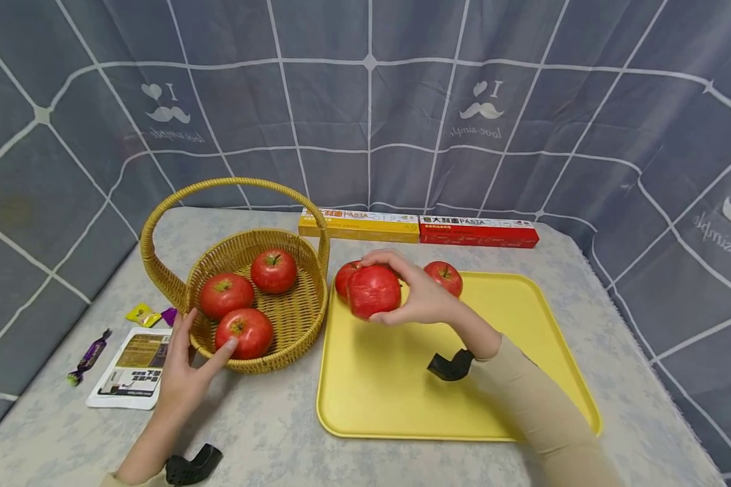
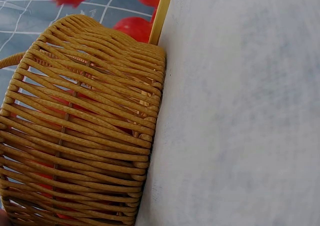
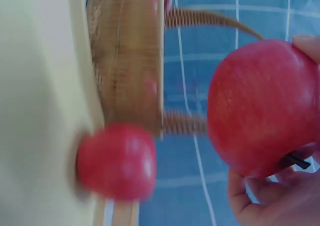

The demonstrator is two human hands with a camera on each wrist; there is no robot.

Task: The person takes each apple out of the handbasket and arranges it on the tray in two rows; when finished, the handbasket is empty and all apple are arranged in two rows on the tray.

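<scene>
My right hand [image 1: 417, 294] grips a red apple [image 1: 374, 291] above the far left part of the yellow tray [image 1: 402, 406]. In the right wrist view, the held apple [image 3: 262, 108] shows a dark stem, with fingers curled against it. Another apple [image 1: 346, 279] sits on the tray, partly hidden behind the held one, and a further apple [image 1: 443, 277] is near the tray's back edge. My left hand [image 1: 185, 372] touches the near left side of the wicker basket [image 1: 295, 311], fingers fairly straight and thumb spread beside the front apple [image 1: 245, 333]. Two more apples [image 1: 226, 296] lie inside.
The basket's tall handle [image 1: 231, 181] arches over it. Yellow and red pasta boxes [image 1: 478, 232] lie along the back. Left of the basket are a white packet [image 1: 130, 368], a purple-wrapped candy [image 1: 89, 357] and a yellow wrapper [image 1: 143, 314]. A grey checked curtain [image 1: 365, 108] surrounds the table.
</scene>
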